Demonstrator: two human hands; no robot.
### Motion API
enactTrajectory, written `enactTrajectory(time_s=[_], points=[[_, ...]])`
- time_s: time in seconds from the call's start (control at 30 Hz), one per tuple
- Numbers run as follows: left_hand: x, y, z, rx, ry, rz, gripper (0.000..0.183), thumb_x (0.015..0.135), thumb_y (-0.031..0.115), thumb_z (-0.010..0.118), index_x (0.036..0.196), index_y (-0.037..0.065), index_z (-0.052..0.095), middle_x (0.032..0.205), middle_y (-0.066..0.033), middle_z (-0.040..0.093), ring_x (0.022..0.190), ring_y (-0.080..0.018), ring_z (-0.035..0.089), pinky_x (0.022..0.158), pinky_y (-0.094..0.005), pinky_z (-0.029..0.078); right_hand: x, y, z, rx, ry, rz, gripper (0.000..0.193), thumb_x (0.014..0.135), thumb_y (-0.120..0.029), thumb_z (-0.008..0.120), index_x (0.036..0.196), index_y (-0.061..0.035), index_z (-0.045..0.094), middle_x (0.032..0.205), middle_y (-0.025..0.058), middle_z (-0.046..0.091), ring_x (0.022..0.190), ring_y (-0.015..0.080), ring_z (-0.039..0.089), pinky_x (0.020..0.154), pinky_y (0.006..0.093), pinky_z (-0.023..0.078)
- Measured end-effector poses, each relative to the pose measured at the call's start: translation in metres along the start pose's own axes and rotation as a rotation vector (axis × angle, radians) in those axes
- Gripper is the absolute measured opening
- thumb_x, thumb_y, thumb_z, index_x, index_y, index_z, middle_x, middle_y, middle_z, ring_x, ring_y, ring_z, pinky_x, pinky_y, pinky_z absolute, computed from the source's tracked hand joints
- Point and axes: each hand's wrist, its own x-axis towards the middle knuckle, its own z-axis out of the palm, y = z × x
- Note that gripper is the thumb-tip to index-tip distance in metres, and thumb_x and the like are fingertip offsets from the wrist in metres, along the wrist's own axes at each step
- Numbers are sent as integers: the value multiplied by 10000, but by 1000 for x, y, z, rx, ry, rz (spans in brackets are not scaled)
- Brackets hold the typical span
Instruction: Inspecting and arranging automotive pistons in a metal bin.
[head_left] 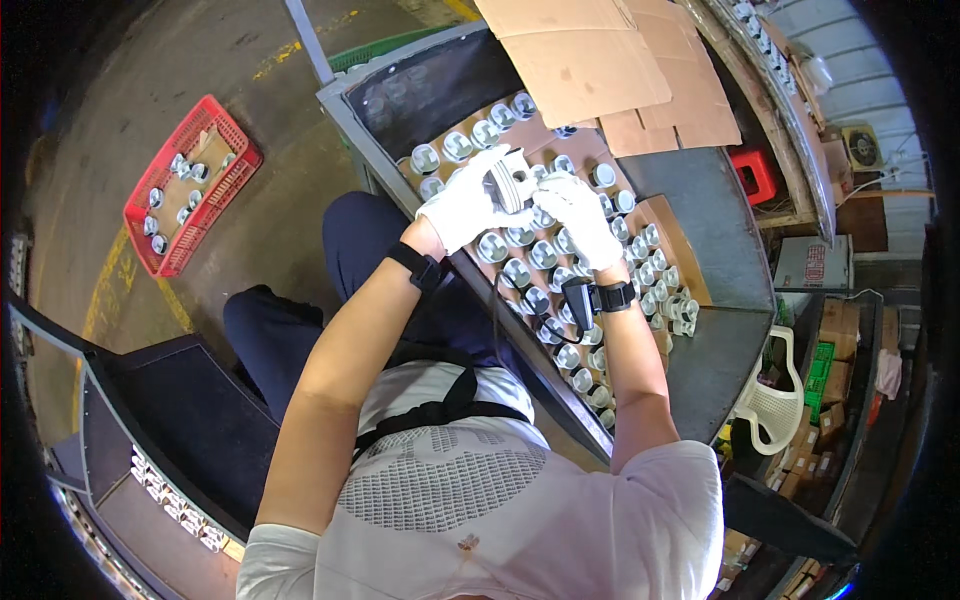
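A: What do the worker's hands show at the grey metal bench?

B: The left hand, in a white glove, closes around 1 metal piston from its left side, the thumb and fingers bent about it.

A: And the right hand?

B: Also white-gloved, its fingers curled in close at the piston's right side. Whether they grip it or only touch it, I cannot tell.

A: Where is that piston?

B: Between the 2 hands, toward the far left part of the bench, above the standing rows of pistons. It is tilted, grooves showing on its side.

A: What lies around them?

B: The rows run from far left to near right, with brown cardboard beneath some of them. Larger cardboard sheets lie across the bench's far end.

A: On the wrists?

B: A black band on the left, another black strap on the right, with a small dark device beside it.

A: Beyond the bench?

B: On the floor at far left, a red crate holds more pistons; at right stands a white plastic chair.
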Motion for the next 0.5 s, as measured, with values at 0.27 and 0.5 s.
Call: enactTrajectory(time_s=[0.27, 0.5], points=[[-1, 6, -6, 912, -71, 137, 788, 748, 105, 835, 1429, 15, 449, 1409, -141, 518, 1289, -227, 504, 1075, -335, 435, 11, -5, 9, 500, 109, 522, 234, 956, -165, 581, 1085, -7, 694, 898, 49, 662, 851, 135, 604, 739, 291, 482], [-4, 17, 12, 746, 21, 81, 651, 817, 102, 779, 1373, 27, 449, 1304, -116, 582, 1213, -223, 560, 1060, -332, 452, 20, 13, -8, 605, 260, 511, 300, 990, -265, 577, 1125, -20, 684, 894, 26, 695, 720, 80, 592, 585, 216, 437]])
